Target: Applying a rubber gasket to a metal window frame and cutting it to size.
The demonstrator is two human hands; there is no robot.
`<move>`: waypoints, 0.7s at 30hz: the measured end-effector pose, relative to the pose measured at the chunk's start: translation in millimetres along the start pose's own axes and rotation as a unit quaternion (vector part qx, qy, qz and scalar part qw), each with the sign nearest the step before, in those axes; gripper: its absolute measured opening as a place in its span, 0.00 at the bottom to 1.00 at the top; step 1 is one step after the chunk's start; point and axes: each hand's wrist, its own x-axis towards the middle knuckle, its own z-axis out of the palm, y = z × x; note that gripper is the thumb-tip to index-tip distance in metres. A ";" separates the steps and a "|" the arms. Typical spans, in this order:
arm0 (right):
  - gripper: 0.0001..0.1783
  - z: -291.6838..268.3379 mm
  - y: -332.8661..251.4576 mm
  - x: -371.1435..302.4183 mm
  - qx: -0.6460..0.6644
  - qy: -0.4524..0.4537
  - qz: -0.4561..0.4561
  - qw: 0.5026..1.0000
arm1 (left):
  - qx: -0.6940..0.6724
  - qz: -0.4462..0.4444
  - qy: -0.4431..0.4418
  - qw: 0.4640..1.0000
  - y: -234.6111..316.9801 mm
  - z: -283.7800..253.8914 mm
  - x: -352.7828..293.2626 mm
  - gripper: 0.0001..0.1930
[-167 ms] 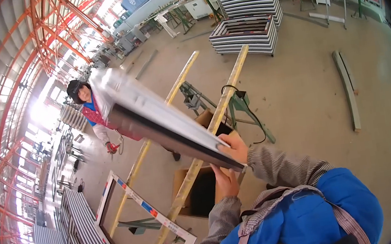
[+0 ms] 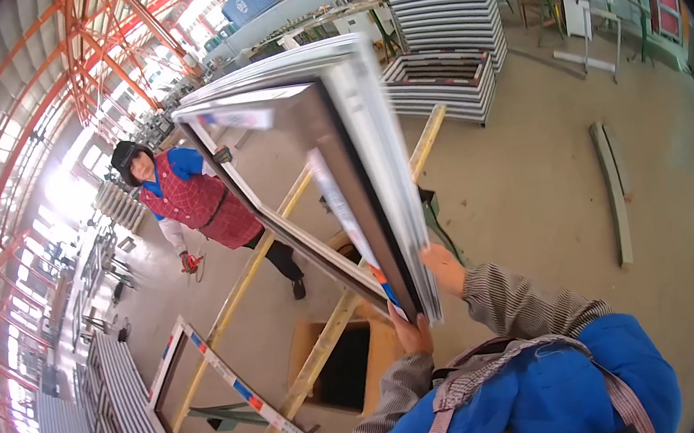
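Note:
A rectangular window frame, silvery on its outer side and dark brown on its face, stands tilted up in front of me, its opening toward the left. My left hand grips its near lower corner, fingers closed round the bar. Higher on the outer silvery side, my right hand holds the same frame; some of its fingertips are hidden. A co-worker's gloved hand is at the far left side of the frame; whether it touches cannot be made out. Parts of the frame are blurred by motion.
Two yellowish rails on green stands run below the frame. Another frame leans across them at lower left, near stacked frames. A cardboard box sits underneath. The co-worker stands at left, a red-handled tool in the other hand.
The window frame has swung up and to the right, turning from nearly edge-on to show its opening. More of the co-worker shows, one hand now beside the frame. Both my hands stay on it.

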 end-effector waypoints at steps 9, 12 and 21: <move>0.36 -97.8 -20.8 91.1 0.398 0.169 0.143 0.890 | 0.173 0.027 -0.021 0.984 9.3 59.7 61.8 0.37; 0.36 -158.6 64.0 124.0 0.425 0.187 0.158 0.872 | 0.253 -0.016 -0.048 0.966 11.6 77.7 81.4 0.36; 0.29 -258.1 305.7 196.7 0.433 0.151 0.237 0.857 | 0.425 -0.135 0.124 0.887 78.6 52.1 30.1 0.31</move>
